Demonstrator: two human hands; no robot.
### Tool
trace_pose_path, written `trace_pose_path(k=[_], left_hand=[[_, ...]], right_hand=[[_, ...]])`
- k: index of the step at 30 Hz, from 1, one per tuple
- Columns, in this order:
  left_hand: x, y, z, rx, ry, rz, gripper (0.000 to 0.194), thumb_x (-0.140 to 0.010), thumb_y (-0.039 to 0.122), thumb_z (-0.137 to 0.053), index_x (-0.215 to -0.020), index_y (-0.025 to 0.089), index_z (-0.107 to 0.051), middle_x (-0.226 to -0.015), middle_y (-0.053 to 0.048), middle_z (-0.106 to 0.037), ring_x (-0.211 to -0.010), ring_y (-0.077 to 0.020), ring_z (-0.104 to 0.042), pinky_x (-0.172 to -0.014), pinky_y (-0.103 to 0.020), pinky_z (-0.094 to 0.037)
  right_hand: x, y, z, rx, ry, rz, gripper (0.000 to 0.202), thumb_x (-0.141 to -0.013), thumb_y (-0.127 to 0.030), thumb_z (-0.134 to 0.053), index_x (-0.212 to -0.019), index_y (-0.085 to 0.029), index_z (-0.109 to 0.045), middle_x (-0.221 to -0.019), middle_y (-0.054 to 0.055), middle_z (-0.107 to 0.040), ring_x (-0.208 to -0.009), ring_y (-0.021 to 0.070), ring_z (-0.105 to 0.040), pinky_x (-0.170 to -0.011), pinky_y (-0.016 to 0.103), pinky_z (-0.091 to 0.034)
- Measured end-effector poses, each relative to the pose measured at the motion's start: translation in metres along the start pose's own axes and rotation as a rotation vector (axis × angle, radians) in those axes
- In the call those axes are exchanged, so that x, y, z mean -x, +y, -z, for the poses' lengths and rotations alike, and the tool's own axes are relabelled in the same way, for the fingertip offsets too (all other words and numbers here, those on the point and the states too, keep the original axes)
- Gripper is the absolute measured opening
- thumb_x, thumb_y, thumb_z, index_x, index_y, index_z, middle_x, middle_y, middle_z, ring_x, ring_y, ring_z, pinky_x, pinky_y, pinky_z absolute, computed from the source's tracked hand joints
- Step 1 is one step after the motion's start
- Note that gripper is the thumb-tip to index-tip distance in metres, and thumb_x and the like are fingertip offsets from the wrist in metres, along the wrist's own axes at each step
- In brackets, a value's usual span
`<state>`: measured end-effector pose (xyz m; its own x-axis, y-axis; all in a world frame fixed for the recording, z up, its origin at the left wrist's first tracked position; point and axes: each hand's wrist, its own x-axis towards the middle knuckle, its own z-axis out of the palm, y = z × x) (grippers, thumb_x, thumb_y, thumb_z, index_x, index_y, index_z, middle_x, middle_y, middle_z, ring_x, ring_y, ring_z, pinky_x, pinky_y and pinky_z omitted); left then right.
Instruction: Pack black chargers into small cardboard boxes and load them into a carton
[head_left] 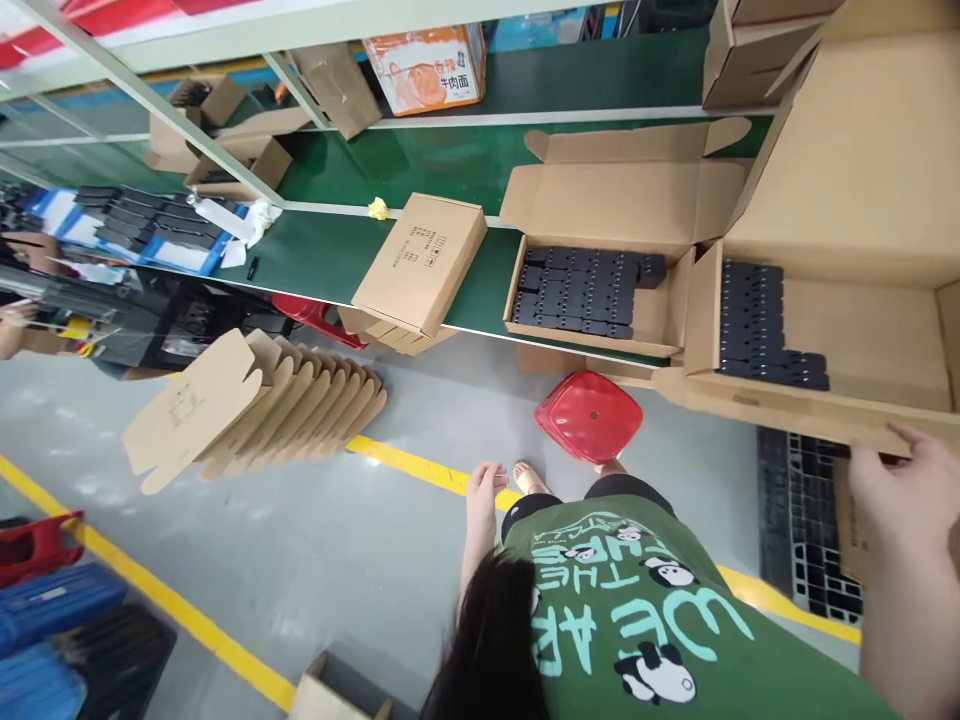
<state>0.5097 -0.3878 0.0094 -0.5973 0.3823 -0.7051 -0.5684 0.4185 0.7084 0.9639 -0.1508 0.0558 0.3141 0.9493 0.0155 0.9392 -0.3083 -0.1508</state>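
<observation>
My left hand (487, 487) hangs in the air over the floor, its fingers loosely curled with nothing visible in them. At the far right, my right hand (900, 485) is at the front edge of a large open cardboard box (757, 397). Thumb and forefinger are apart there, with a dark gap between them; whether they touch the cardboard I cannot tell. Inside this box, rows of black plastic parts (752, 320) fill the left side. A smaller open carton (600, 343) beside it holds more black parts (574, 290) in rows.
A closed carton (420, 255) lies on the green bench (315, 245). Below are a red stool (592, 415) and a row of folded cardboard (300, 405) on the floor. A black crate (810, 530) stands at right, blue bins (56, 620) at lower left. Another person's arm shows at far left.
</observation>
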Motion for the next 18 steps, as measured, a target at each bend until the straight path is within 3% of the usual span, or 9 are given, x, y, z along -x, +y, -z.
trace_pose_path(k=[3,5,8,11,18], left_hand=[[-0.017,-0.009,0.075,-0.021,0.096,0.038,0.036,-0.057,0.041,-0.079,-0.077,0.014,-0.067,-0.077,-0.005,-0.069,-0.064,-0.0127,-0.063,-0.065,-0.026,-0.048],[-0.024,-0.013,0.117,-0.023,0.16,0.053,0.034,-0.057,0.04,-0.078,-0.076,0.014,-0.067,-0.073,-0.004,-0.068,-0.059,-0.011,-0.06,-0.062,-0.024,-0.045],[-0.032,-0.016,0.155,-0.032,0.182,0.082,0.032,-0.058,0.038,-0.078,-0.075,0.014,-0.066,-0.071,-0.004,-0.068,-0.056,-0.0109,-0.06,-0.059,-0.024,-0.044],[-0.038,-0.014,0.164,-0.032,0.142,0.087,0.03,-0.059,0.036,-0.077,-0.076,0.013,-0.067,-0.072,-0.005,-0.068,-0.057,-0.0115,-0.061,-0.06,-0.025,-0.045],[-0.051,-0.004,0.141,-0.001,-0.029,0.026,0.034,-0.058,0.039,-0.077,-0.078,0.014,-0.066,-0.077,-0.006,-0.069,-0.062,-0.0126,-0.063,-0.067,-0.027,-0.049]], right_hand=[[0.058,-0.02,0.004,-0.116,-0.051,-0.091,0.064,-0.086,-0.044,-0.045,-0.135,-0.006,-0.059,-0.122,0.031,-0.063,-0.128,0.0398,-0.051,-0.104,0.051,-0.043],[0.087,-0.029,0.004,-0.106,-0.135,-0.028,0.066,-0.086,-0.045,-0.043,-0.135,-0.005,-0.058,-0.128,0.031,-0.06,-0.132,0.0402,-0.047,-0.106,0.052,-0.04],[0.117,-0.032,-0.001,-0.046,-0.24,0.013,0.069,-0.086,-0.047,-0.038,-0.135,-0.004,-0.056,-0.13,0.031,-0.058,-0.134,0.0399,-0.045,-0.106,0.051,-0.039],[0.139,-0.02,-0.013,0.002,-0.365,0.008,0.072,-0.084,-0.048,-0.036,-0.136,-0.002,-0.054,-0.13,0.032,-0.058,-0.134,0.0401,-0.046,-0.107,0.048,-0.039],[0.194,0.038,-0.056,-0.005,-0.483,-0.034,0.06,-0.073,-0.049,-0.045,-0.118,-0.012,-0.063,-0.112,0.033,-0.064,-0.12,0.0454,-0.058,-0.094,0.053,-0.047]])
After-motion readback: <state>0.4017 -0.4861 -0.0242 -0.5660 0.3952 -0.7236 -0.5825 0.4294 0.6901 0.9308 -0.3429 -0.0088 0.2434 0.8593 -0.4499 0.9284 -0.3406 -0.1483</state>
